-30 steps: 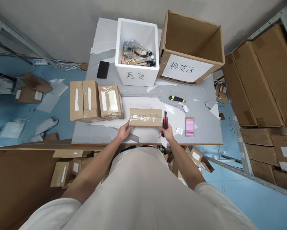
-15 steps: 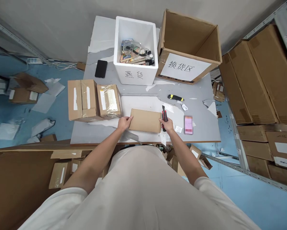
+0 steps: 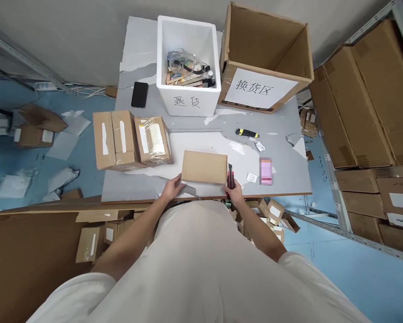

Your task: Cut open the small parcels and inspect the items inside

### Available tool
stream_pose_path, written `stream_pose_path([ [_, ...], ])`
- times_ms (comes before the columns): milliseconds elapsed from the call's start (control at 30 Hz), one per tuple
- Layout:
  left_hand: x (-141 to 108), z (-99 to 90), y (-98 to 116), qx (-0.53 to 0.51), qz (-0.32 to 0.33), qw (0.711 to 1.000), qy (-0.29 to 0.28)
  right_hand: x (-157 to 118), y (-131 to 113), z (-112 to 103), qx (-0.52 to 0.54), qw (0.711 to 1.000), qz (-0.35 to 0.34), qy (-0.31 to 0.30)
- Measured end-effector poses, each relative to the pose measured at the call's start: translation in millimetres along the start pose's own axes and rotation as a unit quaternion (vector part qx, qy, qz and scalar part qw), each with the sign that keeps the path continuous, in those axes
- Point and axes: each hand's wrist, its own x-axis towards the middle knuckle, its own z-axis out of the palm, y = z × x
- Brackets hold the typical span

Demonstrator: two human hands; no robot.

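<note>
A flat brown cardboard box [image 3: 204,167] is in front of me at the near part of the table. My left hand [image 3: 172,187] is at its near left corner, thumb and fingers closed about the edge; the undersides of the fingers are hidden. My right hand [image 3: 234,192] is closed around a red and black utility knife [image 3: 231,178], which points away from me along the box's right side. Those fingers are also close to the box's near right corner.
Two taped cartons [image 3: 115,140] stand at the left. Behind are a white foam bin [image 3: 191,102] with assorted goods and an open carton [image 3: 265,87] with a written sheet. A black phone [image 3: 140,94], a yellow-black cutter [image 3: 247,133], a pink-screened phone [image 3: 266,171] and paper scraps lie around.
Both hands have slid toward me, from the box's sides to its near corners. The knife has come along in my right hand. The box has stayed almost in place.
</note>
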Motion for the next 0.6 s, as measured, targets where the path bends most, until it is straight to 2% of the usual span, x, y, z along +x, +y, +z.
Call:
stream_pose_path([
  [100,2,7.8,6,-0.02,0.003,1.0,-0.002,4,3,8,0.007,1.0,-0.005,0.024],
  [200,3,4.1,15,0.038,0.003,0.999,0.011,5,-7,8,0.002,0.999,-0.023,0.022],
  [300,-1,-3.9,31,0.086,0.015,0.996,0.028,4,-30,3,-0.005,0.998,-0.048,0.028],
  [433,-7,-9.1,60,0.077,0.045,0.992,0.094,6,-69,1,-0.031,0.994,-0.092,0.05],
  [600,2,-6.6,81,0.052,0.014,0.992,0.116,26,-94,3,-0.099,0.986,-0.112,0.078],
])
